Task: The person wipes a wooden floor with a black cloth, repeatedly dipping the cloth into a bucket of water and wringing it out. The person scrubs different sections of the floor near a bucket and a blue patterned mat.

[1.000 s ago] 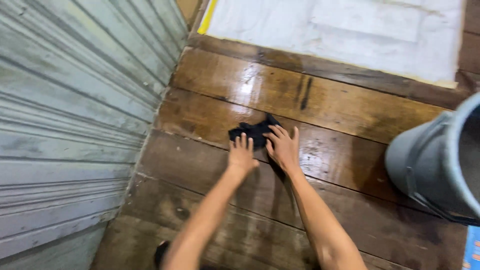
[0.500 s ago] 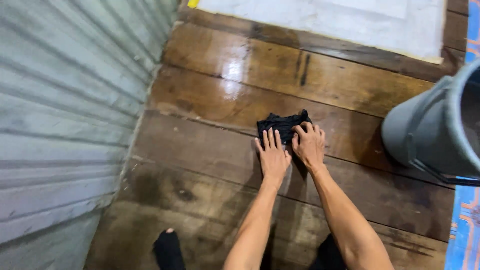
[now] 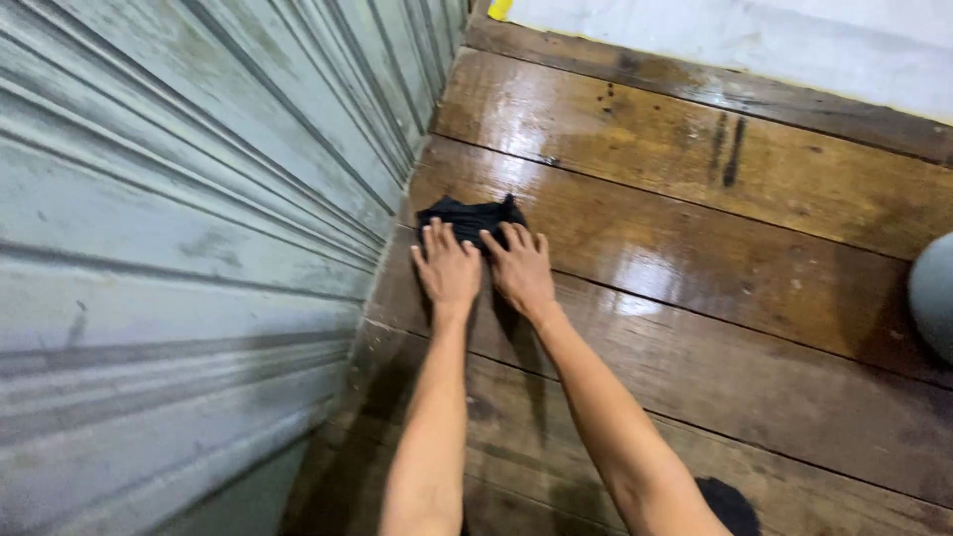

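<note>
Left hand [image 3: 447, 270]: palm down, fingers spread flat on the near edge of the black cloth [image 3: 469, 216]; its grip is apart, pressing rather than clasping.
Right hand [image 3: 521, 270]: flat beside the left, the two nearly touching, fingertips on the same near edge of the cloth; grip also apart, nothing pinched.
Black cloth: bunched in a small dark wad on the wooden floor [image 3: 695, 248], just ahead of both hands and very near the foot of the shutter.
Change: half a second ago the cloth lay further out on the planks, close to the grey bucket; now it sits by the corrugated metal shutter [image 3: 189, 218], and the bucket [image 3: 935, 296] shows only as a sliver at the right edge.
Reading of the change: both hands appear to have pushed the cloth sideways along the plank toward the shutter, so the wiping seems to have reached the floor's edge.
Floor: dark boards, glossy and wet-looking to the right of the hands.
Far side: a pale sheet [image 3: 794, 45] lies across the planks beyond.
</note>
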